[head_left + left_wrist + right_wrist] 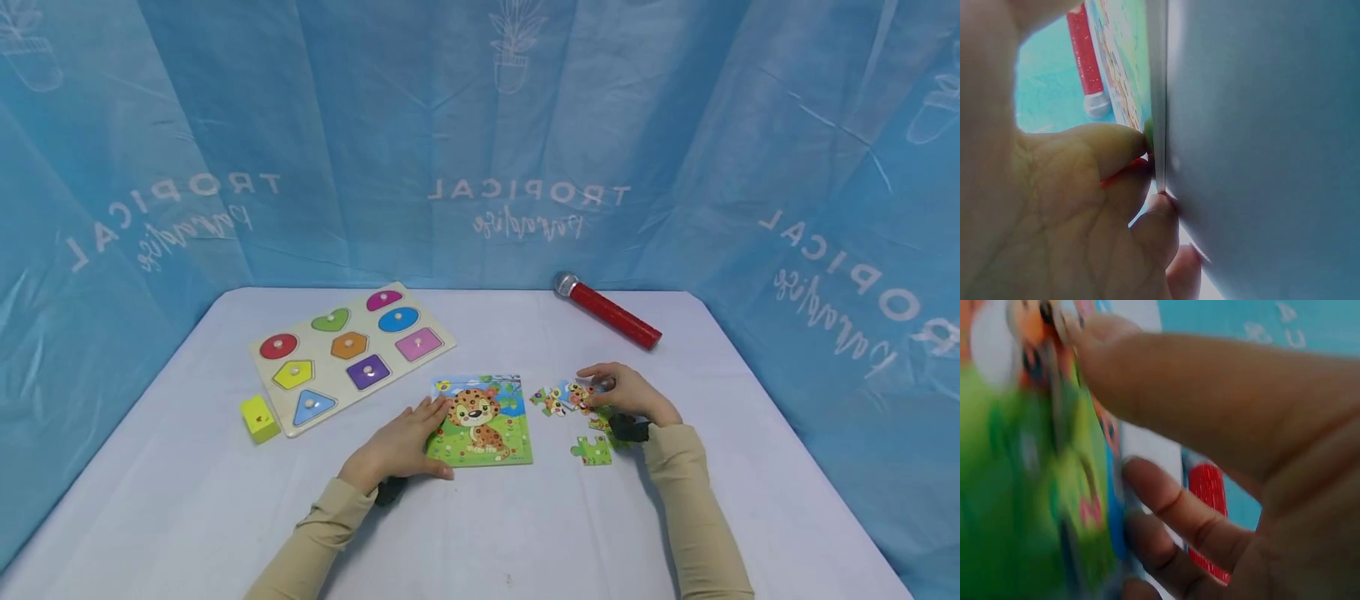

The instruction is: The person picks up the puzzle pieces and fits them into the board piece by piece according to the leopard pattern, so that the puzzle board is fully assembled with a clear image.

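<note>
Beige sleeves (296, 550) enter lower frame. Left hand (397, 446), fingers extended, steadies the leopard puzzle board (487, 429), centre. Right hand (630, 392), fingers half-curled, touches loose jigsaw pieces (594, 452), right of centre; blur obscures its grip. These apparently await placement.

Bare desk (525, 537) between the left sleeve (311, 537) and the right sleeve (697, 512) leaves a lane up to the leopard puzzle (480, 425). Beyond it, a gap opens between the shape board (322, 354) and the microphone (615, 314); right of the puzzle, the loose pieces (595, 451) and the right hand (630, 392) block the way.
</note>
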The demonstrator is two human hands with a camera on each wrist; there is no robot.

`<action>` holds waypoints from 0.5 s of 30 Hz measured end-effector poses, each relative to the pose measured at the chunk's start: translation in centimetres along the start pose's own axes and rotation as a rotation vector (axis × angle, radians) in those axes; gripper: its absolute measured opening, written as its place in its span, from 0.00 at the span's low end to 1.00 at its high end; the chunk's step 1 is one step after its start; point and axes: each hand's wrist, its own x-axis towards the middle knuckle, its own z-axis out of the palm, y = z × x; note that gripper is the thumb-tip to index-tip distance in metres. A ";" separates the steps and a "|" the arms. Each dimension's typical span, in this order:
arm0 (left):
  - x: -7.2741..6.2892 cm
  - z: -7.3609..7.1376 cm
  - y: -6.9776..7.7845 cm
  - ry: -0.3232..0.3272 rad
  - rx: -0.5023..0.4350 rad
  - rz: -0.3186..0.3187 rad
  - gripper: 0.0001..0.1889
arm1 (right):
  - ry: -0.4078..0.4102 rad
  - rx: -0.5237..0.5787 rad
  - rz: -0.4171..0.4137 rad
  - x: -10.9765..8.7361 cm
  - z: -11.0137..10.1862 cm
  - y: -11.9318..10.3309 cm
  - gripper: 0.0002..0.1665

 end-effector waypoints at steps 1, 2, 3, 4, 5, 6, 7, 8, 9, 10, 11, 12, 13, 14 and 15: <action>0.0 0.0 0.0 -0.002 0.002 -0.002 0.56 | -0.015 -0.005 -0.020 0.1 0.2 -0.4 0.32; 0.1 0.1 -0.1 -0.001 0.002 -0.001 0.56 | -0.030 -0.009 -0.032 0.1 0.4 -0.7 0.33; 0.1 0.2 -0.1 -0.003 0.005 -0.004 0.56 | -0.041 -0.019 -0.033 0.2 0.6 -1.1 0.35; 0.1 0.2 -0.1 -0.002 0.005 -0.004 0.56 | -0.054 -0.027 -0.032 0.2 0.8 -1.4 0.36; 0.2 0.2 -0.1 -0.004 0.007 -0.008 0.56 | -0.065 -0.039 -0.030 0.3 1.0 -1.6 0.37; 0.2 0.3 -0.2 -0.002 0.006 -0.008 0.56 | -0.073 -0.053 -0.022 0.4 1.2 -1.8 0.37; 0.2 0.3 -0.2 0.000 0.005 -0.009 0.56 | -0.076 -0.065 -0.009 0.5 1.3 -2.0 0.37; 0.2 0.3 -0.2 0.003 0.003 -0.008 0.56 | -0.079 -0.076 0.002 0.6 1.4 -2.2 0.36; 0.3 0.3 -0.2 0.002 0.005 -0.011 0.56 | -0.081 -0.086 0.010 0.6 1.4 -2.3 0.36; 0.3 0.3 -0.2 0.007 0.002 -0.009 0.56 | -0.081 -0.092 0.019 0.7 1.4 -2.4 0.35; 0.3 0.3 -0.2 0.006 0.004 -0.012 0.56 | -0.077 -0.096 0.032 0.7 1.4 -2.5 0.35; 0.3 0.3 -0.3 0.008 0.002 -0.012 0.56 | -0.070 -0.099 0.047 0.8 1.4 -2.5 0.34; 0.3 0.3 -0.2 0.006 0.004 -0.015 0.56 | -0.060 -0.105 0.062 0.8 1.5 -2.5 0.33; 0.3 0.3 -0.3 0.007 0.002 -0.015 0.55 | -0.051 -0.109 0.070 0.9 1.5 -2.5 0.32; 0.3 0.3 -0.2 0.006 0.001 -0.017 0.55 | -0.040 -0.113 0.077 0.9 1.5 -2.4 0.31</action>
